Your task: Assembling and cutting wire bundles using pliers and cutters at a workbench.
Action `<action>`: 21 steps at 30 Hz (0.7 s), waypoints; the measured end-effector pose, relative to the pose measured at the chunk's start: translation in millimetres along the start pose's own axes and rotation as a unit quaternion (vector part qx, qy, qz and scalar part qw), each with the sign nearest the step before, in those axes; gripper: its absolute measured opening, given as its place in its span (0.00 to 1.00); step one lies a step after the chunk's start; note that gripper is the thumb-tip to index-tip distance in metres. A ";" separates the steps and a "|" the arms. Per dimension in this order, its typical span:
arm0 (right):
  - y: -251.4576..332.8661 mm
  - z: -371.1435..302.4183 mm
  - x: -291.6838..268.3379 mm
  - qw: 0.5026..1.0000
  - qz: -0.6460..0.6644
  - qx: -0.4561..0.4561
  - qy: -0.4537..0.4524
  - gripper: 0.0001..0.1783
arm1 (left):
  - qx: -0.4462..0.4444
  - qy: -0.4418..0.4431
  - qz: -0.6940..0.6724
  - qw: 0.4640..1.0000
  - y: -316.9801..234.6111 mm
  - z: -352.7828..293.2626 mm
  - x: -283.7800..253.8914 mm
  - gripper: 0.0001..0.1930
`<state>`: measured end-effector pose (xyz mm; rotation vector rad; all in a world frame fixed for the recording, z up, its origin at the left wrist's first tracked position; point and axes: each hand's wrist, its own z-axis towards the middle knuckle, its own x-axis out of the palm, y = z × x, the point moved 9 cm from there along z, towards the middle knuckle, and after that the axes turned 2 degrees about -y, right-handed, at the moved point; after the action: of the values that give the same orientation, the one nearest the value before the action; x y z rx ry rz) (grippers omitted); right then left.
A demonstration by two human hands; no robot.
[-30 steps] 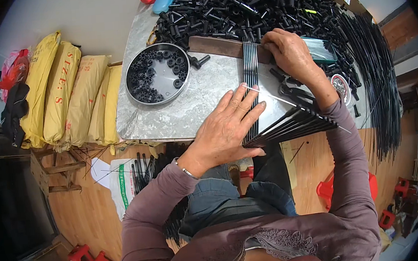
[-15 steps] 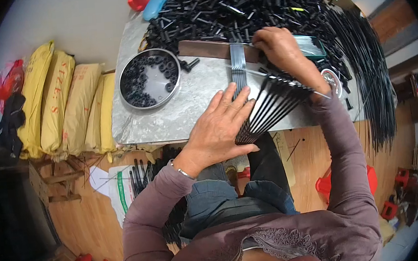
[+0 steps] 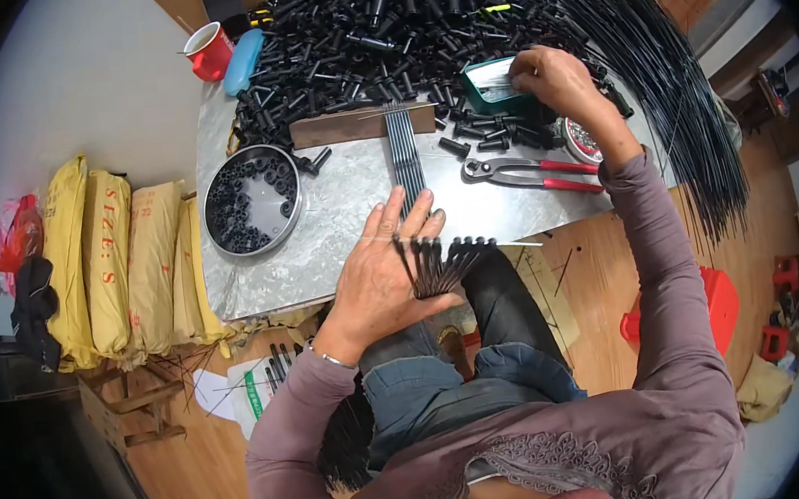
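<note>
My left hand (image 3: 377, 266) lies flat with fingers stretched over a row of dark, shiny thin rods (image 3: 404, 149) at the table's front edge. The rods' far ends meet a brown wooden block (image 3: 337, 128), where a thin wire crosses them. Beside my left thumb, a fan of black rods with knobbed ends (image 3: 439, 270) hangs near the edge, a pale thin rod running across it. My right hand (image 3: 551, 82) is at a green box (image 3: 491, 104) of thin silvery wires. Its fingers are bent together; what they pinch is hidden.
Red-handled pincers (image 3: 531, 173) lie right of the rods. A round metal tray (image 3: 214, 230) of small black rings stands left. Behind is a heap of black tubular parts (image 3: 399, 26), with a red mug (image 3: 208, 52) and blue case (image 3: 244, 63). Long black rods (image 3: 681, 101) overhang the right side.
My right hand has left the block's right end for the green box. The rod fan has dropped from the tabletop toward my left thumb, uncovering the pincers. The whole view has shifted.
</note>
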<state>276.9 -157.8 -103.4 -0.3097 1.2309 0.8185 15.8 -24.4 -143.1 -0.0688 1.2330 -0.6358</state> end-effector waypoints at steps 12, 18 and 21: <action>41.8 2.9 -43.1 0.977 -0.045 -0.125 -0.168 0.04 | -0.020 0.006 -0.002 1.000 1.1 -0.5 -1.8 0.47; 113.5 18.4 18.4 0.974 0.106 -0.190 -0.070 0.06 | -0.017 0.002 0.001 1.000 1.1 -0.7 -1.8 0.47; 117.2 24.7 51.2 0.981 0.103 -0.160 0.036 0.09 | -0.018 -0.005 0.005 1.000 1.2 0.5 -2.0 0.47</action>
<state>217.8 -42.6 -117.5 -0.4805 1.2106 1.1966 16.4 -22.6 -141.6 -0.0967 1.2340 -0.6043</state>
